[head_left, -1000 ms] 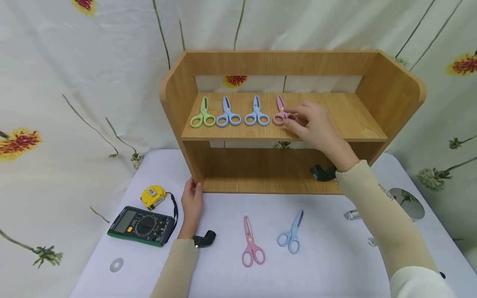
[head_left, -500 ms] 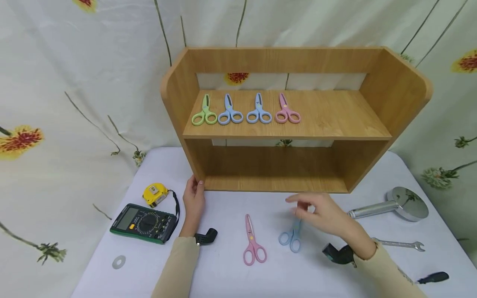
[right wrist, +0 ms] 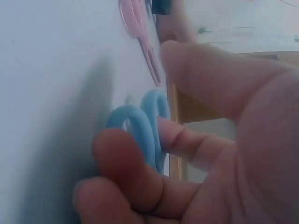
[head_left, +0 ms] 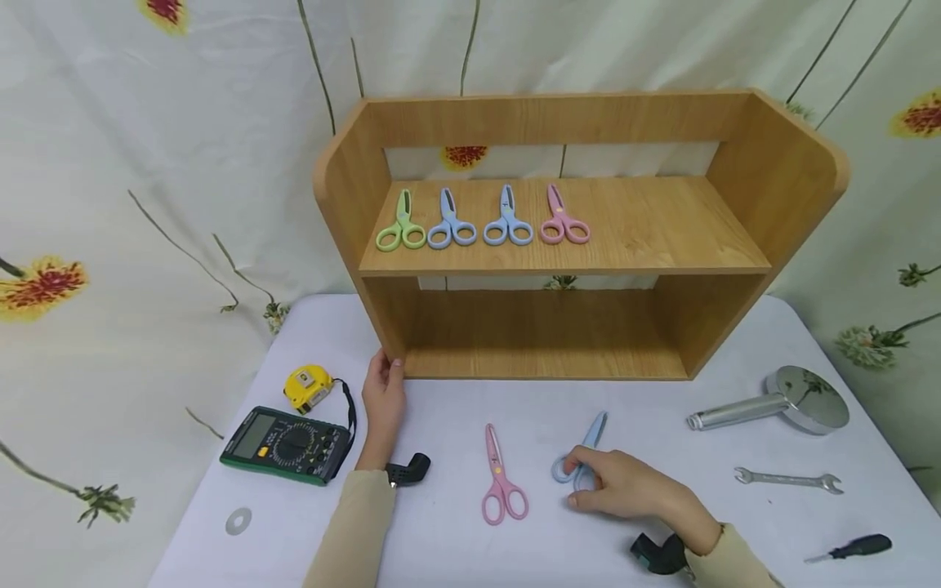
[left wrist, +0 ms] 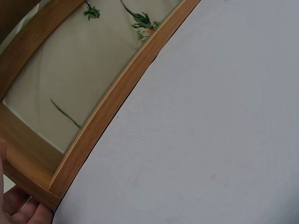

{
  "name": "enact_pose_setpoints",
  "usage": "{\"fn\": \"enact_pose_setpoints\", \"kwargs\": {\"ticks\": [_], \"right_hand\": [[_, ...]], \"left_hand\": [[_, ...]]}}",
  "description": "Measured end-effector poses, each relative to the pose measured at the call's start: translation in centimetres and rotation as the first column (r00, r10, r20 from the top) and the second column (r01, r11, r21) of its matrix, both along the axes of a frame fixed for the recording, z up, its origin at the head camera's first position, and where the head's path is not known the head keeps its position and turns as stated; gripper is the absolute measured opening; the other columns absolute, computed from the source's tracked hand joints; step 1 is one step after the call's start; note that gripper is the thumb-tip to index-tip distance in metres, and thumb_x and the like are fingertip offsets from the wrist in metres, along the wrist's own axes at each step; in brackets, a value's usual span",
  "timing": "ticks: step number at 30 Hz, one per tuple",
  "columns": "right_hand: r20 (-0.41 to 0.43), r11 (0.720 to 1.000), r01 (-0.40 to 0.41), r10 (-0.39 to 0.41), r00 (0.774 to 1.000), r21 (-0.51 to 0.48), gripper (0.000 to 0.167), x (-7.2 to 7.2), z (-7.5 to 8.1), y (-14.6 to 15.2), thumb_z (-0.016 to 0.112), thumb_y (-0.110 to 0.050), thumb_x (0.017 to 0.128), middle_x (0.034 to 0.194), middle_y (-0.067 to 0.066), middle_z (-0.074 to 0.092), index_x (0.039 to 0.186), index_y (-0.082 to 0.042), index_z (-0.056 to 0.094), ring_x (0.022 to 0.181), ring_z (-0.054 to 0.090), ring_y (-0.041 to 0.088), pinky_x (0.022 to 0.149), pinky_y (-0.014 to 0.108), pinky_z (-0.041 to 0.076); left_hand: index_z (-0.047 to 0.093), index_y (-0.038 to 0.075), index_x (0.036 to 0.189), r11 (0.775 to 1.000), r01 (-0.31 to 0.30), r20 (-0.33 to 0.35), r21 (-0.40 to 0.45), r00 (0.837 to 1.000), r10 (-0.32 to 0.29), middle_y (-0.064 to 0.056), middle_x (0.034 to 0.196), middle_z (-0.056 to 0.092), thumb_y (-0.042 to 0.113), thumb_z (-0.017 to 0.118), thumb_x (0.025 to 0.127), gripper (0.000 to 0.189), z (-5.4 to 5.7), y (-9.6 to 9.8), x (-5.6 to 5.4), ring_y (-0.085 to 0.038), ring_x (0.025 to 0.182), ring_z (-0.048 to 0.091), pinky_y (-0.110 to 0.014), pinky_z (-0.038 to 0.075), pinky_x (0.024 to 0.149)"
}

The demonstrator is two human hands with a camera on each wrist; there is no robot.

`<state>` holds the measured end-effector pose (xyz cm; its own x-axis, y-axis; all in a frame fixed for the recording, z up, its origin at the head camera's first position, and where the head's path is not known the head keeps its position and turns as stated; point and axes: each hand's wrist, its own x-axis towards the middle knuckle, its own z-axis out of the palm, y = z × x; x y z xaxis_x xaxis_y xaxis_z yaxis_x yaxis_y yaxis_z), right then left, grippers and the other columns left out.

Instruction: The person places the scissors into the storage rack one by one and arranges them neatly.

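Note:
My left hand (head_left: 384,402) grips the lower left front corner of a wooden shelf (head_left: 581,270), with the fingers behind the side panel in the left wrist view. On the table, my right hand (head_left: 625,483) holds blue scissors (head_left: 592,433) by the handles. In the right wrist view, fingers lie on both sides of the blue handle loops (right wrist: 135,122), while the thumb stands apart. Pink scissors (head_left: 496,469) lie to the left of that hand. Along the upper board stand out green scissors (head_left: 403,224), two blue pairs (head_left: 450,220) and a pink pair (head_left: 561,217), side by side, blades pointing back.
On the left lie a yellow tape measure (head_left: 308,386), a multimeter (head_left: 288,445) and a washer (head_left: 238,521). To the right are a shower head (head_left: 804,400), a wrench (head_left: 788,479) and a screwdriver (head_left: 853,547). Flowered cloth hangs behind the shelf.
My right hand has let go of the pink scissors on the upper board and come down to the blue scissors on the table, now holding their handles. The left hand has stayed on the shelf.

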<state>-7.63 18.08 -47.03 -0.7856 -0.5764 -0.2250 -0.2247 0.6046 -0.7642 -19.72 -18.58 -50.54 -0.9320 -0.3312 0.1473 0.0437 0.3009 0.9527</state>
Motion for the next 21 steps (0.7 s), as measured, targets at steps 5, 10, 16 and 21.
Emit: {"fn": "enact_pose_setpoints", "kwargs": {"ticks": [5, 10, 16, 21], "right_hand": [[-0.058, 1.000, 0.025, -0.025, 0.998, 0.003, 0.025, 0.4, 0.1, -0.2, 0.069, -0.040, 0.094, 0.056, -0.015, 0.034, 0.109, -0.021, 0.060, 0.050, 0.033, -0.002, 0.049, 0.018, 0.027], [-0.212, 0.996, 0.093, -0.089, 0.973, 0.007, 0.020, 0.4, -0.5, -0.6, 0.068, -0.041, 0.096, 0.058, -0.017, 0.037, 0.099, -0.023, 0.061, 0.054, 0.036, -0.003, 0.051, 0.018, 0.030], [-0.385, 0.974, 0.227, -0.214, 0.898, -0.013, 0.023, 0.1, -1.2, -1.0, 0.073, -0.042, 0.091, 0.060, -0.017, 0.041, 0.091, -0.023, 0.062, 0.055, 0.036, -0.004, 0.052, 0.017, 0.032], [-0.440, 0.925, 0.364, -0.374, 0.816, -0.110, 0.020, -0.3, -2.0, -1.3, 0.080, -0.026, 0.085, 0.062, -0.016, 0.044, 0.089, -0.020, 0.061, 0.055, 0.036, -0.004, 0.052, 0.017, 0.033]], "left_hand": [[0.046, 0.009, 0.151, 1.000, -0.001, 0.008, -0.001, 1.000, 0.001, -0.015, 0.153, 0.052, 0.025, 0.048, 0.108, 0.045, -0.1, 0.0, 0.0, -0.032, 0.137, 0.055, -0.048, 0.047, 0.114], [0.046, 0.009, 0.151, 1.000, -0.002, 0.008, 0.002, 1.000, 0.002, -0.015, 0.152, 0.052, 0.024, 0.048, 0.108, 0.045, -0.2, 0.0, 0.0, -0.032, 0.136, 0.056, -0.048, 0.048, 0.114], [0.047, 0.007, 0.150, 1.000, -0.006, -0.008, 0.006, 1.000, 0.006, -0.017, 0.149, 0.055, 0.020, 0.048, 0.107, 0.044, -0.1, 0.1, 0.1, -0.033, 0.132, 0.058, -0.050, 0.049, 0.111], [0.046, 0.009, 0.151, 1.000, -0.002, 0.002, 0.014, 1.000, 0.002, -0.016, 0.150, 0.054, 0.021, 0.048, 0.108, 0.045, -0.2, 0.0, 0.0, -0.032, 0.134, 0.057, -0.049, 0.048, 0.112]]}}
